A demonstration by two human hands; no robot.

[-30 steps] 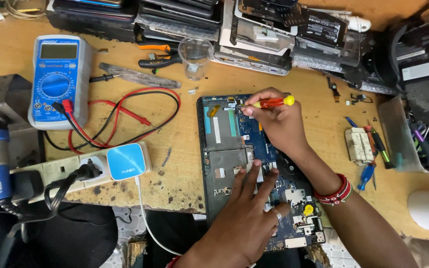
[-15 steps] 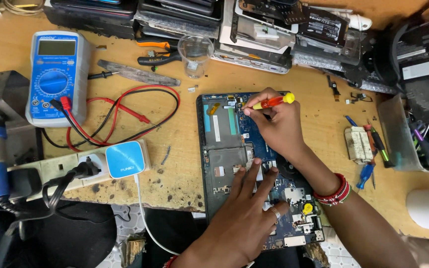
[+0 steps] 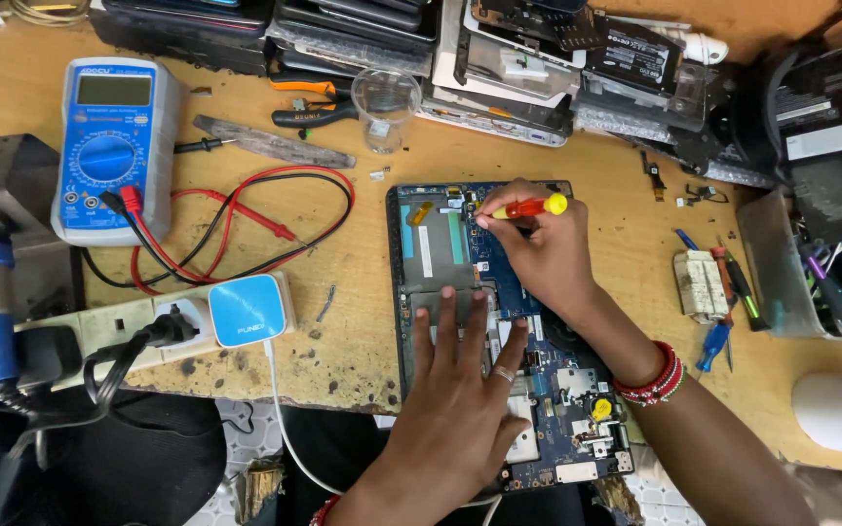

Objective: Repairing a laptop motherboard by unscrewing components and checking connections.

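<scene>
We see the left hand (image 3: 460,390) spread flat, fingers open, pressing on the opened laptop base (image 3: 499,331) lying on the bench (image 3: 363,321). The right hand (image 3: 538,253) grips a small red-and-yellow screwdriver (image 3: 528,206) near the board's top edge; its tip seems hidden behind the fingers. A blue multimeter (image 3: 109,146) sits well left.

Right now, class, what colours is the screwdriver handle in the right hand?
Red with a yellow end cap, on the small screwdriver; head view.
</scene>
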